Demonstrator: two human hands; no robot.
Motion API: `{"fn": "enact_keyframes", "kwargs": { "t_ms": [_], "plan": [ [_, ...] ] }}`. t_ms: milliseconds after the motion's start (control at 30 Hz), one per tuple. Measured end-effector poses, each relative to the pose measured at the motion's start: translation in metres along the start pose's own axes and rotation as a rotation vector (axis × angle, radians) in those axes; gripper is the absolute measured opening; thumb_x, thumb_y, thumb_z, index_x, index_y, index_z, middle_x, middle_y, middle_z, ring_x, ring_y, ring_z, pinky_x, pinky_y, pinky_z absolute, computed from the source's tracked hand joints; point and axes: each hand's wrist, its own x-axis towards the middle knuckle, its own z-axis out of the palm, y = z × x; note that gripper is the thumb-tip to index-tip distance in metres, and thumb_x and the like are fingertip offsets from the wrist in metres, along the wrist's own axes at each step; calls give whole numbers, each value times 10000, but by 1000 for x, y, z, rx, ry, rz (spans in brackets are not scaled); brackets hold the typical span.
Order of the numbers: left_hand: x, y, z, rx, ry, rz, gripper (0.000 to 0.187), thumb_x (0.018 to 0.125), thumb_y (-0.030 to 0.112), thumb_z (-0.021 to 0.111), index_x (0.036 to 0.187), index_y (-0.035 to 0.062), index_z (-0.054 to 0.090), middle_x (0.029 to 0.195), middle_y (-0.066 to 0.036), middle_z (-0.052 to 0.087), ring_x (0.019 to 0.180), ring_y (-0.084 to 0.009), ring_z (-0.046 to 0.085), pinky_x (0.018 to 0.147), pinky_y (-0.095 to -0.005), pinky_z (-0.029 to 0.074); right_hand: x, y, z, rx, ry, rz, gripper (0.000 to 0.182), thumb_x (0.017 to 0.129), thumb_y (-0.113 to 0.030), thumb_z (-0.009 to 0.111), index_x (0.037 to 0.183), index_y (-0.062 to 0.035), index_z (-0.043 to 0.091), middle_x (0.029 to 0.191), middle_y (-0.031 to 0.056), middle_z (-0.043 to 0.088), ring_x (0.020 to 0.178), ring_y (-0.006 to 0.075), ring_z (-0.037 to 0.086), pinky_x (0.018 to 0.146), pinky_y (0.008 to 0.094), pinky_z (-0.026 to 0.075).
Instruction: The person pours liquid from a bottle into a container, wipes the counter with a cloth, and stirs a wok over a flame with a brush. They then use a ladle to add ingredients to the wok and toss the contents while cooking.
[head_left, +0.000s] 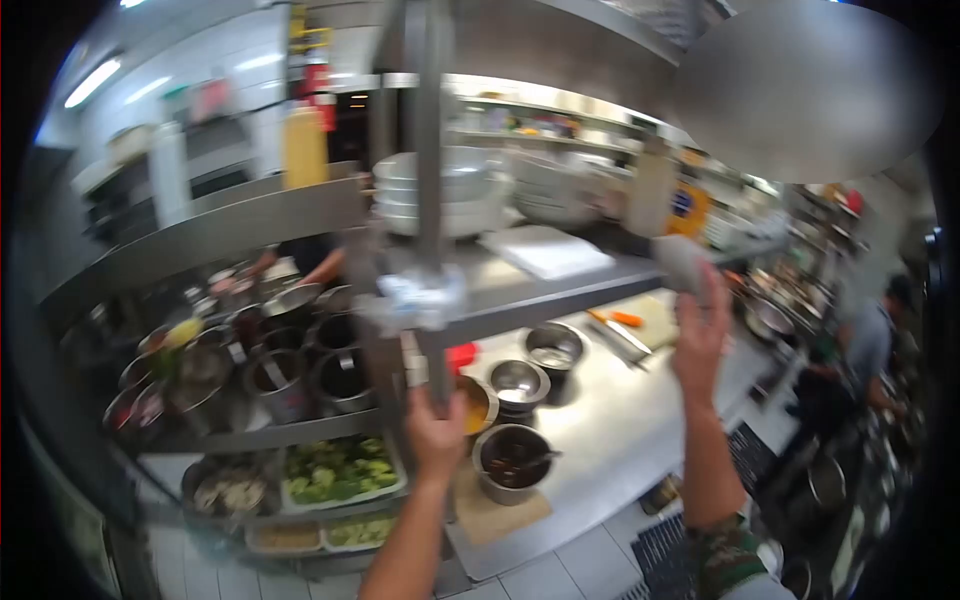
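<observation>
My left hand (pixel 437 435) is raised beside the metal post, just left of a bowl of yellow contents (pixel 478 405). Its fingers are blurred, and a thin pale thing stands above them; whether the hand grips it is unclear. Up at the shelf edge on the right, my right hand (pixel 703 345) holds a blurred grey rounded object (pixel 682 264). Below, the steel counter (pixel 600 430) bears a bowl of dark sauce with a utensil (pixel 512 463), two metal bowls (pixel 519 383) and a knife (pixel 622 340) by an orange item (pixel 626 319).
Stacked white bowls (pixel 440 190) and a white tray (pixel 545 251) sit on the upper shelf (pixel 560 293). Several metal pots (pixel 275 385) stand left, above a broccoli tray (pixel 340 470). Another person's forearm (pixel 325 268) shows behind them; a person (pixel 868 340) is at far right.
</observation>
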Motion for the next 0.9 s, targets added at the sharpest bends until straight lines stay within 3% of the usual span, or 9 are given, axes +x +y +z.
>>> {"fn": "enact_keyframes", "kwargs": {
  "t_ms": [67,167,267,333,467,600,667,767,900],
  "plan": [
    [-1,-10,5,6,27,-43,363,842,215,715,1113,20,573,788,-169,674,684,-262,689,600,-381,511,25,-46,18,232,-18,-77,454,870,29,512,1315,-49,559,1238,176,557,1182,289,535,990,358,431],
    [-2,-12,5,54,19,-77,382,834,251,722,1105,35,560,823,-206,666,776,-377,684,667,-422,520,37,-116,46,128,-253,-331,469,832,30,511,1286,-70,578,1223,204,559,1112,339,572,980,365,433],
    [-1,-8,5,92,32,-54,378,842,244,713,1111,35,550,837,-217,664,785,-390,676,678,-433,517,56,-130,97,215,-333,-266,422,841,-21,524,1255,-70,588,1184,208,586,1071,343,592,953,352,446],
    [-1,-9,6,115,49,22,330,839,212,715,1054,31,541,762,-178,665,717,-337,693,646,-385,522,64,-127,120,285,-613,121,391,845,-94,544,1232,-65,587,1170,218,610,1075,346,596,940,370,458],
    [-2,-5,5,35,6,-20,357,854,226,697,1112,43,531,827,-192,670,741,-389,663,658,-450,510,61,-99,143,-65,-850,82,407,841,-170,575,1240,-88,580,1215,233,603,1104,371,584,970,434,447],
    [-1,-5,3,23,-31,-14,357,858,236,697,1112,47,532,813,-190,668,747,-389,666,650,-463,511,56,-94,151,-393,-758,0,398,816,-161,601,1199,-53,596,1157,248,622,1084,375,597,965,403,453],
    [1,-9,3,-15,-54,18,356,859,235,696,1111,43,532,817,-190,668,752,-390,666,650,-466,511,58,-92,154,-339,-820,-5,442,827,-215,654,1251,-102,599,1290,251,553,1170,409,543,1013,436,433],
    [3,-9,-1,-54,-83,64,350,865,227,688,1110,35,530,829,-193,667,766,-397,663,655,-473,507,35,-125,124,-402,-588,-191,497,830,-275,692,1285,-101,592,1340,244,524,1242,416,496,1058,441,383],
    [4,-9,-4,-102,-124,66,341,881,229,669,1115,35,515,812,-193,662,741,-403,654,645,-478,491,-32,-212,26,-173,-591,-2,415,815,-78,634,1222,-9,596,1220,208,611,1151,336,583,1005,380,418]
  ]
}}
